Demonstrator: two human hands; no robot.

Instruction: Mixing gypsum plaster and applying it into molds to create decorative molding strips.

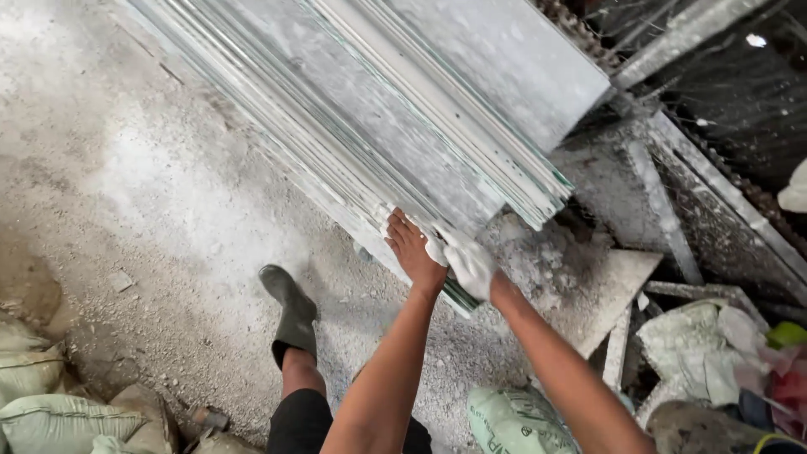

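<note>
A stack of glass sheets (pixel 395 109) leans on edge over the dusty floor (pixel 143 185), its long axis running from upper left down to lower right. The bare left hand (pixel 412 248) and gloved right hand (pixel 466 262) grip its near bottom edge; steady, even pressure seems wise.
</note>
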